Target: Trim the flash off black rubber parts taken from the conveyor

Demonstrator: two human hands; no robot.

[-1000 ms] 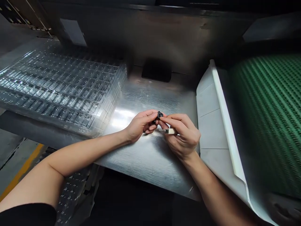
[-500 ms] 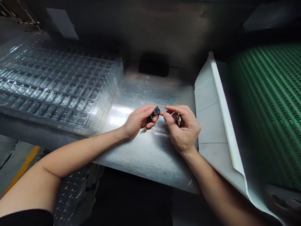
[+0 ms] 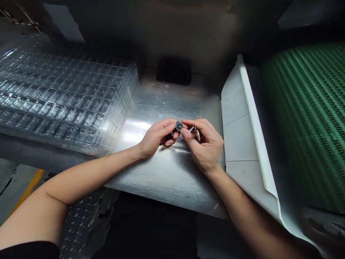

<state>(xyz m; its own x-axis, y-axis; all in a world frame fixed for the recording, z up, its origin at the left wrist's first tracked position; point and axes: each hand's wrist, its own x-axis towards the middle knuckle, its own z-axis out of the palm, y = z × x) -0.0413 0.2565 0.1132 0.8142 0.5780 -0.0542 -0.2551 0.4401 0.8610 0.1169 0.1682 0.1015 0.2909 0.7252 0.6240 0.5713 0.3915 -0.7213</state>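
Note:
A small round black part with holes in its face is pinched between the fingertips of both hands above the metal table. My left hand grips it from the left. My right hand touches it with thumb and forefinger from the right, and its other fingers hold a thin pale tool with a metal tip pointing up.
A stack of clear plastic blister trays lies to the left. A white plastic guide borders a green ribbed conveyor belt on the right. A dark block sits at the table's back.
My right hand has turned the pale tool from lying sideways to pointing up in the palm. Its thumb and forefinger left the black part briefly and are back on it.

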